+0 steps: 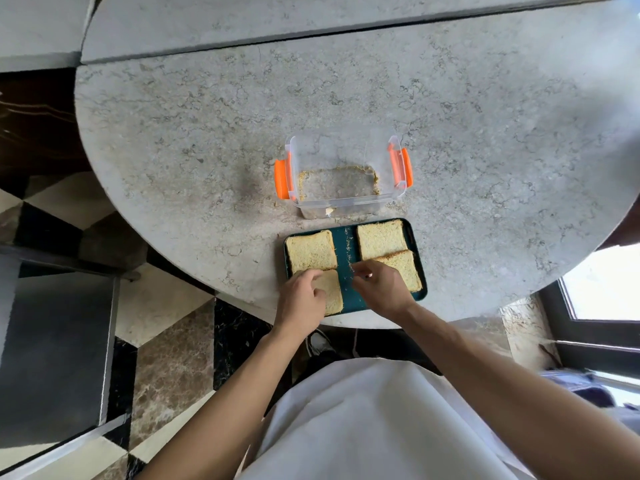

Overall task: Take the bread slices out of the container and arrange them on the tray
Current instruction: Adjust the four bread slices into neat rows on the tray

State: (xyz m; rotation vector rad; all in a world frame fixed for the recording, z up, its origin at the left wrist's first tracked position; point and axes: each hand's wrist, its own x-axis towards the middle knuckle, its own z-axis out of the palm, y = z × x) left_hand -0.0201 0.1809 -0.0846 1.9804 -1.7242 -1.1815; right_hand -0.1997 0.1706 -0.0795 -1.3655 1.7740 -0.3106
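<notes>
A dark teal tray (347, 242) lies at the near edge of the stone counter with several bread slices on it. One slice (311, 251) lies at the back left, another (381, 238) at the back right. My left hand (302, 296) rests on the front left slice (333, 292), fingers curled over its edge. My right hand (379, 287) pinches the near corner of the front right slice (405, 268), which overlaps the back right one. Behind the tray stands the clear container (343, 169) with orange clips, holding only crumbs.
Crumbs dot the strip down the tray's middle and the counter (207, 133) around the container. The rounded counter edge runs just in front of the tray. Below it is a chequered marble floor (166, 358), and a window sill (595, 317) lies to the right.
</notes>
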